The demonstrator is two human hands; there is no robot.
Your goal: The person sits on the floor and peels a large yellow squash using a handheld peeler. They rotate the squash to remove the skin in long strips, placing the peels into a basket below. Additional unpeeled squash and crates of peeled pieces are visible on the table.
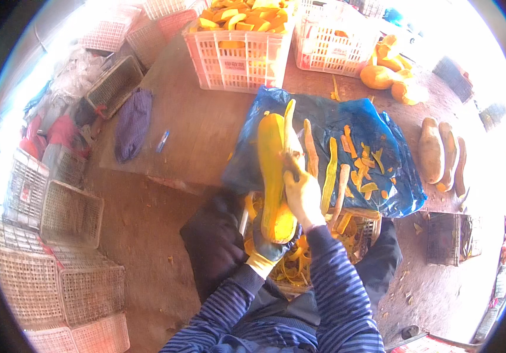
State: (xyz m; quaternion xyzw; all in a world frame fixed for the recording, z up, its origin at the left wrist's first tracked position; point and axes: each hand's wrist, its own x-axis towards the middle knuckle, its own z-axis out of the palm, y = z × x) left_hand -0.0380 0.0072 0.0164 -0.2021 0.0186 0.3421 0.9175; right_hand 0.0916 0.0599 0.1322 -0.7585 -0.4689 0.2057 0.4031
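Observation:
A long, partly peeled squash, yellow with an orange lower end, is held lengthwise before me. My left hand, in a grey-coated glove with a yellow cuff, supports it around its lower end. Against the squash's right side, my right hand is closed on a small dark tool, mostly hidden by the fingers. A long strip of peel stands up past that tool. Beneath is a blue plastic sheet with long peel strips and orange scraps.
A crate of peelings sits between my legs. Behind the sheet stand a crate of cut squash and a second crate. Whole squashes lie right; peeled ones lie behind. Empty crates line the left.

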